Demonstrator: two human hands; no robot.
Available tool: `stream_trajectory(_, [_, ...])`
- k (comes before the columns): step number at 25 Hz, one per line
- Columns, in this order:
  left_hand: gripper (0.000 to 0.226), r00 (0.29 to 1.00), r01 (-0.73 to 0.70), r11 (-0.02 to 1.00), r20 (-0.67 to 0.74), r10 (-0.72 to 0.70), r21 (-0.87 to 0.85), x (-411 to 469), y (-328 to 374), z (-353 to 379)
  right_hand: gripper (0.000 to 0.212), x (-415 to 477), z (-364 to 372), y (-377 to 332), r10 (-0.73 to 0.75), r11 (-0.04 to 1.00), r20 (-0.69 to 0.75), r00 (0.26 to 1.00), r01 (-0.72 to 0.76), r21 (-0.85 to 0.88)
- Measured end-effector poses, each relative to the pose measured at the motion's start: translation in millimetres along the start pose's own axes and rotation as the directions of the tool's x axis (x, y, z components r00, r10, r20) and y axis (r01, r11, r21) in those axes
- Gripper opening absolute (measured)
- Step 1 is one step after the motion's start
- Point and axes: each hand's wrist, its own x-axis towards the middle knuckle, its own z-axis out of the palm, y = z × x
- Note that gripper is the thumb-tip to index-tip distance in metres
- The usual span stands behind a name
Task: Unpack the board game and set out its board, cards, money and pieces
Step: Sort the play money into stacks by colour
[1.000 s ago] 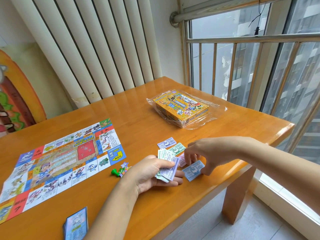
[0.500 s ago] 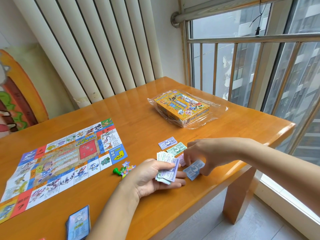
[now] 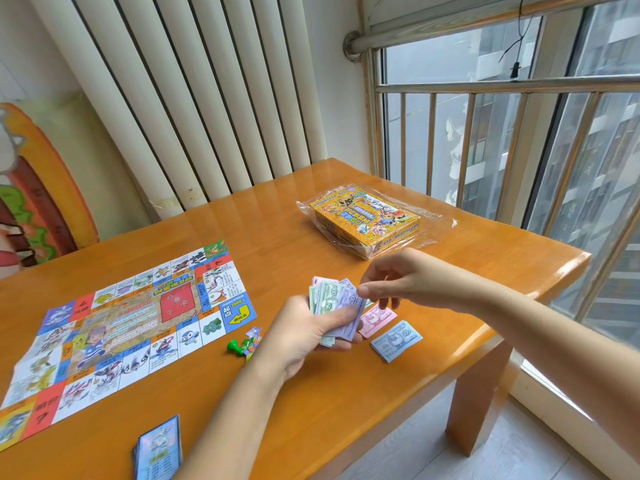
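My left hand [image 3: 304, 332] grips a fanned wad of paper money [image 3: 337, 306] above the table. My right hand [image 3: 398, 278] is raised beside it and pinches the top edge of a purple note in that wad. On the table below lie a pink note [image 3: 379, 315] and a small pile of blue 500 notes [image 3: 396, 339]. The game board [image 3: 117, 327] lies unfolded at the left. Green and coloured pieces [image 3: 244, 344] sit by its near right corner. A deck of cards [image 3: 159, 448] rests at the table's front edge.
The yellow game box [image 3: 363, 220] stands on its clear plastic wrap at the far right of the wooden table [image 3: 450, 271]. Vertical blinds hang behind, and a railed window runs along the right. The table's right edge is close to the money.
My right hand rose from the notes on the table up to the wad and now pinches a purple note. My left hand lifted the wad slightly.
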Motion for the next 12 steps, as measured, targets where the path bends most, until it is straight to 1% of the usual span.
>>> stream_trajectory(1, [0.010, 0.998, -0.054, 0.997, -0.015, 0.055, 0.060, 1, 2, 1, 0.019, 2, 3, -1, 0.003, 0.998, -0.010, 1.000, -0.003, 0.068])
stream_trajectory(3, [0.010, 0.993, -0.113, 0.983, -0.013, 0.116, 0.146, 6, 5, 0, 0.016, 9, 7, -1, 0.011, 0.995, -0.020, 1.000, -0.009, 0.098])
stream_trajectory(5, [0.007, 0.988, -0.135, 0.977, -0.053, 0.145, 0.164, 13, 9, -4, 0.010, 17, 5, 1, 0.040, 0.996, -0.062, 0.997, -0.035, 0.084])
stream_trajectory(6, [0.011, 0.983, -0.136, 0.980, -0.104, 0.152, 0.149, 18, 11, -7, 0.007, 23, 1, 3, 0.061, 0.994, -0.097, 0.993, -0.052, 0.097])
stream_trajectory(8, [0.024, 0.965, -0.108, 0.992, -0.234, 0.119, 0.060, 32, 12, -18, 0.002, 33, -6, 9, 0.134, 0.976, -0.177, 0.975, -0.099, 0.192])
stream_trajectory(10, [0.032, 0.947, -0.063, 0.997, -0.319, 0.042, -0.054, 43, 11, -29, 0.005, 43, -9, 16, 0.229, 0.946, -0.240, 0.944, -0.157, 0.285])
stream_trajectory(12, [0.032, 0.939, -0.019, 0.982, -0.341, -0.047, -0.187, 49, 5, -36, 0.011, 52, -5, 21, 0.276, 0.945, -0.279, 0.920, -0.206, 0.255])
